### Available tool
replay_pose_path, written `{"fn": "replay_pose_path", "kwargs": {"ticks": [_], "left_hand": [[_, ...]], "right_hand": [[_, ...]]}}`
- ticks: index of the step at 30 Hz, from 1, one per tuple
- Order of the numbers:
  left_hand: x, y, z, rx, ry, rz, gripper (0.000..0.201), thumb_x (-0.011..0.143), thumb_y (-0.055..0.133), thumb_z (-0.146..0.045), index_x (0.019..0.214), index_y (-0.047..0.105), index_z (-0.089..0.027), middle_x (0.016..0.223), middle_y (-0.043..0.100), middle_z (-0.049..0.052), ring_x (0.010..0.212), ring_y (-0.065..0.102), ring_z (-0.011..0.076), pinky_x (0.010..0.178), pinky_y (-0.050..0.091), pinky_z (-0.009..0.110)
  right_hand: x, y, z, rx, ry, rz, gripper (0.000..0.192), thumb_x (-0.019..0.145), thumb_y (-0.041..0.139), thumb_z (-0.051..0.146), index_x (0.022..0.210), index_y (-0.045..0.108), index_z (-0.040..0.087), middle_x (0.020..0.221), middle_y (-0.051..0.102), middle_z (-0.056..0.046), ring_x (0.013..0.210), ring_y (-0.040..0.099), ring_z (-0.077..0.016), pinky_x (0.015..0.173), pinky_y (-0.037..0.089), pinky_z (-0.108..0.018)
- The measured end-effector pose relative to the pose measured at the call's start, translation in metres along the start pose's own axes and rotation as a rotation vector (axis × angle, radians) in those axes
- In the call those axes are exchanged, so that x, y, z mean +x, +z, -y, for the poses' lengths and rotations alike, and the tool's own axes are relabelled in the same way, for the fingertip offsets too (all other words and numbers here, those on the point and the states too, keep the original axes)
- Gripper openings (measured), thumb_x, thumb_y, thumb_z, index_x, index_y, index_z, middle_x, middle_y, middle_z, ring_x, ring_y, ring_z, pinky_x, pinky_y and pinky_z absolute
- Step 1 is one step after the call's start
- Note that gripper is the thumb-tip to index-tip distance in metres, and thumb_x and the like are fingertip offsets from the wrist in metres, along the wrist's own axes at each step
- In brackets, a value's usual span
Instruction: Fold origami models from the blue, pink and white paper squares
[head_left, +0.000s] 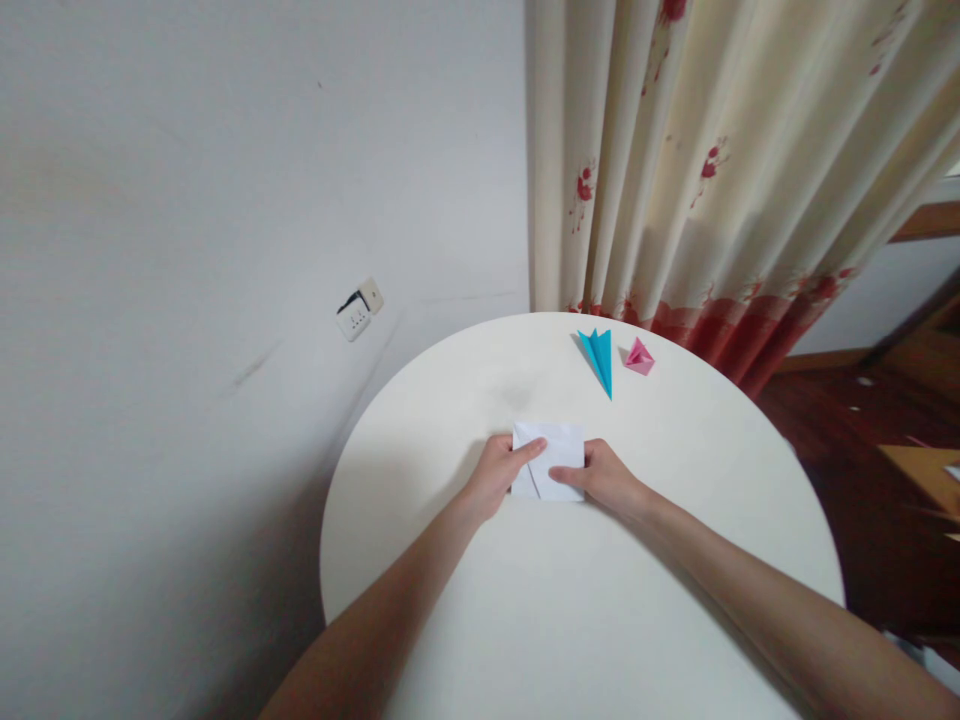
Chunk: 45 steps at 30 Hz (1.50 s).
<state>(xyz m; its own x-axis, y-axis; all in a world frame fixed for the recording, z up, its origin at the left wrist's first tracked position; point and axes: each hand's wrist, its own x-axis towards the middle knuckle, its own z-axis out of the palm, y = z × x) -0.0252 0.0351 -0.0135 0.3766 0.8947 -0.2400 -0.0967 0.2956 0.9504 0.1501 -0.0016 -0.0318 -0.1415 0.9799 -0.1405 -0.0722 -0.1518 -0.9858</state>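
Note:
A folded white paper (555,445) lies flat near the middle of a round white table (570,600). My left hand (501,472) rests on the paper's left side, its index finger stretched across the sheet along a diagonal crease. My right hand (600,475) presses on the paper's right side with fingers curled over its lower edge. Both hands pin the sheet to the tabletop.
A blue folded paper shape (600,358) and a small pink folded paper shape (639,357) sit at the table's far edge. A cream curtain with red flowers (712,170) hangs behind. A wall socket (358,310) is on the left wall. Dark wooden floor lies to the right.

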Motion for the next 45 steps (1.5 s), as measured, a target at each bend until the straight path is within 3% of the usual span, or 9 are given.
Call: {"fn": "replay_pose_path", "kwargs": {"ticks": [6,13,16,22,27,34,41,43,45], "left_hand": [[0.000,0.002,0.000,-0.030,0.018,-0.073,0.045,0.061,0.084,-0.046,0.086,0.075,-0.009,0.081,0.075,0.013,0.063,0.067,0.0205,0.058,0.048,0.028],[0.002,0.003,0.001,-0.039,0.039,-0.117,0.047,0.060,0.084,-0.047,0.084,0.075,-0.008,0.085,0.075,0.014,0.068,0.068,0.0226,0.061,0.050,0.030],[0.003,0.003,0.002,-0.052,0.051,-0.135,0.048,0.061,0.083,-0.048,0.087,0.075,-0.008,0.086,0.075,0.015,0.071,0.069,0.0236,0.063,0.051,0.031],[0.003,0.007,0.006,-0.031,0.063,-0.163,0.047,0.061,0.084,-0.045,0.086,0.075,-0.007,0.082,0.075,0.014,0.064,0.067,0.0214,0.057,0.048,0.029],[0.004,0.007,0.008,-0.054,0.065,-0.164,0.046,0.061,0.084,-0.048,0.083,0.075,-0.009,0.079,0.074,0.012,0.063,0.066,0.0207,0.057,0.048,0.029],[0.012,-0.005,0.003,-0.110,0.210,-0.164,0.040,0.067,0.079,-0.049,0.075,0.074,-0.011,0.074,0.071,0.009,0.066,0.062,0.0171,0.064,0.045,0.028],[0.017,-0.015,0.001,-0.090,0.282,-0.398,0.042,0.071,0.076,-0.050,0.090,0.076,-0.012,0.075,0.067,0.004,0.067,0.055,0.0103,0.061,0.039,0.022],[0.015,-0.014,0.000,-0.106,0.266,-0.327,0.046,0.074,0.074,-0.052,0.097,0.074,-0.012,0.083,0.068,0.006,0.069,0.057,0.0109,0.062,0.041,0.022],[0.012,-0.009,0.000,-0.108,0.227,-0.183,0.048,0.077,0.070,-0.054,0.101,0.072,-0.012,0.089,0.070,0.009,0.072,0.060,0.0136,0.065,0.044,0.025]], "right_hand": [[0.003,-0.001,-0.005,0.053,0.013,-0.006,0.046,0.063,0.078,0.053,0.078,0.075,0.010,0.072,0.072,-0.007,0.063,0.063,-0.0197,0.058,0.047,-0.029],[0.011,-0.004,-0.008,0.101,-0.058,-0.176,0.053,0.070,0.069,0.065,0.058,0.066,0.013,0.060,0.065,-0.005,0.054,0.054,-0.0150,0.053,0.041,-0.026],[0.011,-0.004,-0.005,0.151,-0.055,-0.203,0.059,0.076,0.060,0.070,0.060,0.066,0.013,0.062,0.066,-0.007,0.056,0.057,-0.0162,0.055,0.043,-0.027],[0.002,0.002,0.001,0.064,0.001,-0.023,0.045,0.064,0.081,0.050,0.081,0.075,0.009,0.075,0.073,-0.009,0.062,0.062,-0.0179,0.059,0.045,-0.028],[0.002,0.001,0.001,0.043,0.011,-0.035,0.039,0.062,0.081,0.044,0.076,0.074,0.009,0.073,0.072,-0.007,0.060,0.062,-0.0176,0.059,0.046,-0.028],[-0.001,0.001,0.005,0.025,0.046,-0.030,0.041,0.061,0.081,0.043,0.079,0.074,0.007,0.073,0.072,-0.008,0.060,0.062,-0.0183,0.057,0.045,-0.028],[0.000,0.001,0.009,0.065,0.077,-0.078,0.039,0.058,0.082,0.043,0.073,0.074,0.008,0.071,0.072,-0.008,0.059,0.061,-0.0179,0.057,0.043,-0.028],[0.002,0.000,0.008,0.082,0.059,-0.129,0.039,0.057,0.083,0.043,0.073,0.074,0.008,0.072,0.072,-0.009,0.059,0.061,-0.0179,0.057,0.044,-0.028],[0.004,-0.001,0.005,0.104,0.028,-0.169,0.040,0.056,0.084,0.042,0.073,0.074,0.008,0.074,0.073,-0.010,0.060,0.061,-0.0182,0.059,0.044,-0.029]]}}
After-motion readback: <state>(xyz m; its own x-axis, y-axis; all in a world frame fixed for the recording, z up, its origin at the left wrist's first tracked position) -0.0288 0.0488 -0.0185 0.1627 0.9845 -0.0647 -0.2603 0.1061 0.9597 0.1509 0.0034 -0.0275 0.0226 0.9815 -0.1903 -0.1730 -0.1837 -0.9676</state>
